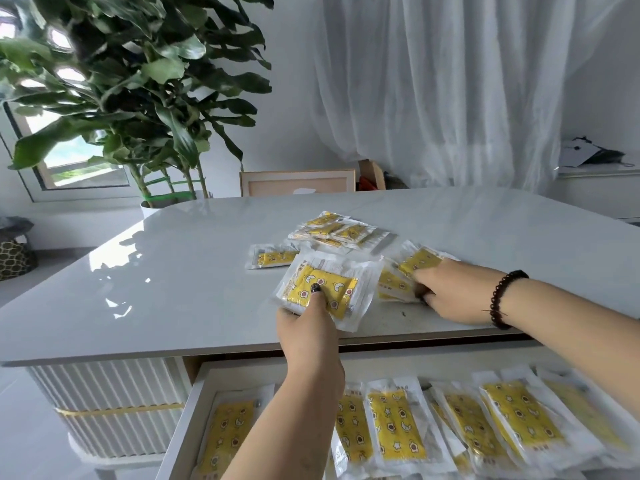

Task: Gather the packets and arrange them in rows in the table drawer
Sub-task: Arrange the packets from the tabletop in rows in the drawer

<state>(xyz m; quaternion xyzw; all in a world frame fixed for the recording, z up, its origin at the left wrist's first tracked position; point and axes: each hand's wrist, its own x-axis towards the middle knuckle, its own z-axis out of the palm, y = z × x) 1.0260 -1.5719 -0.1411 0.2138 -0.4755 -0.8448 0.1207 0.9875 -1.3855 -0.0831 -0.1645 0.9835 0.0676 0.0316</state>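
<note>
My left hand (306, 327) grips a small stack of clear packets with yellow patterned inserts (332, 285) just above the table's near edge, thumb on top. My right hand (446, 296), with a dark bead bracelet on the wrist, presses on loose packets (417, 261) lying on the white table (173, 271); its fingers curl around them. One single packet (272, 258) lies to the left, and a loose pile (337, 232) sits farther back. Below the table edge, the open drawer (187, 417) holds several of the same packets (394, 424) laid side by side in a row.
A large potted plant (138, 98) stands behind the table's far left corner. A chair back (298, 181) shows at the far side, with white curtains (450, 81) behind. A ribbed white table base (110, 403) is left of the drawer. A basket (15, 258) sits on the floor at left.
</note>
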